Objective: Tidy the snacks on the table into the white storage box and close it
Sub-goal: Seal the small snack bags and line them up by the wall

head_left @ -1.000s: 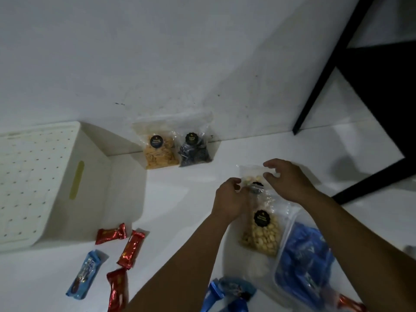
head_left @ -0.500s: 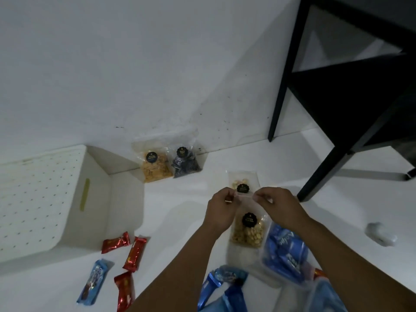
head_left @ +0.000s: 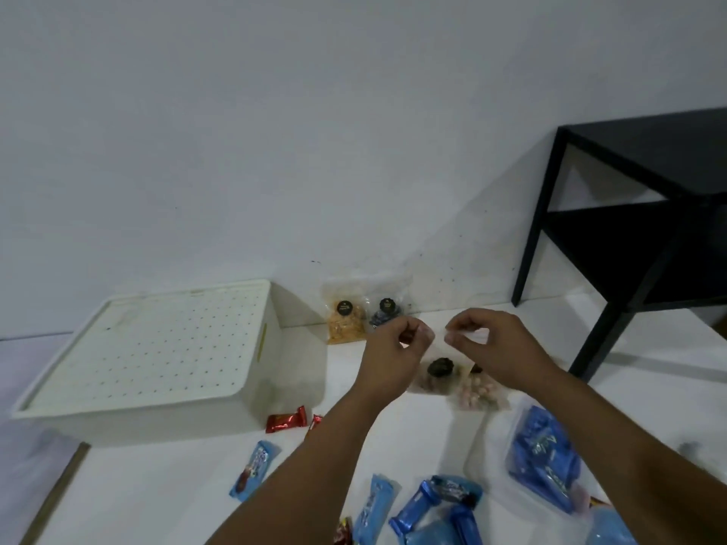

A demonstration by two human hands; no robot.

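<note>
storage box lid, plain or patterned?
The white storage box lid carries a regular grid of small dark dots or holes; clearest in the head view.

The white box with its lid on fills the left. Snack packs crowd the bottom. Bare table lies open mid-frame.

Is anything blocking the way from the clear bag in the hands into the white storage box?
Yes: the white storage box has its perforated lid on, covering the opening. Both hands, left hand and right hand, pinch the clear snack bag to its right; the table between looks bare.
</note>
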